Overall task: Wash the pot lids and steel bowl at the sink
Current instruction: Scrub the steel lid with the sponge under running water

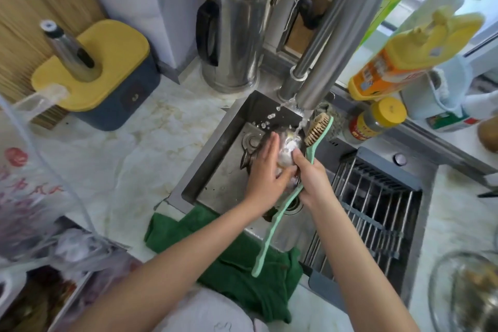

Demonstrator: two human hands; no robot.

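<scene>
Under the faucet's [336,35] stream, the left hand [265,170] presses flat fingers on a wet steel piece [287,155] over the sink [215,164]; the right hand [314,180] grips its three-o'clock edge. A green cloth [242,264] drapes the sink's six-o'clock rim.

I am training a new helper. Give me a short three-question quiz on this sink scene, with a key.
1. True or false: water runs from the steel faucet into the steel sink.
2. Where does the dark green cloth lie? A in the sink, under the water; B over the sink's front edge; C hung on the faucet.
3. Fill in: the red-labelled jar right of the sink has a ____ cap.
Key: 1 true; 2 B; 3 yellow.
</scene>
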